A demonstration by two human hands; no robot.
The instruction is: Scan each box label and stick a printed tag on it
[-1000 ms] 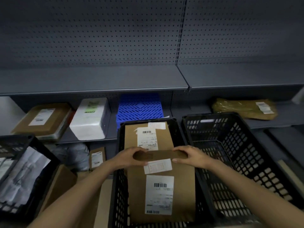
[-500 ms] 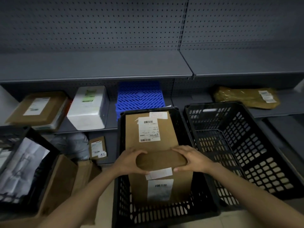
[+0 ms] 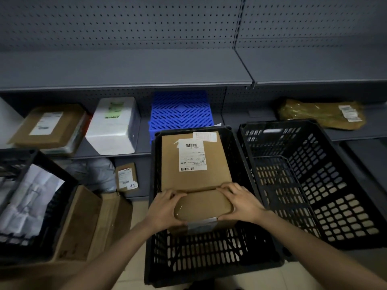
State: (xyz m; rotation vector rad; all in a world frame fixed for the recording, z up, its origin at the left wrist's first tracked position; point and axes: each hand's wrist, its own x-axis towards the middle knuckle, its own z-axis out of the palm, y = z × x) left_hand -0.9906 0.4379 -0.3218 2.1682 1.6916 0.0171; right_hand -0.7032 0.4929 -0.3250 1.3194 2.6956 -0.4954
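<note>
A brown cardboard box (image 3: 204,206) stands tipped up in the middle black crate (image 3: 199,256), its end face turned toward me and a white label just showing below it. My left hand (image 3: 162,210) grips its left end and my right hand (image 3: 243,203) grips its right end. Behind it in the same crate lies a larger flat brown box (image 3: 170,162) with a white barcode label (image 3: 191,156) and a small pale tag at its far edge. No scanner shows in view.
A second black crate (image 3: 314,178) stands at right. Another crate with white paper (image 3: 27,197) and open cardboard boxes (image 3: 88,222) are at left. The grey shelf (image 3: 125,68) below holds a brown box (image 3: 49,126), a white parcel (image 3: 114,125), a blue crate (image 3: 181,111) and a yellow bag (image 3: 320,114).
Both hands have tipped the near box up from lying flat, so its end now faces me and its long label is nearly hidden. My view has pulled back and up.
</note>
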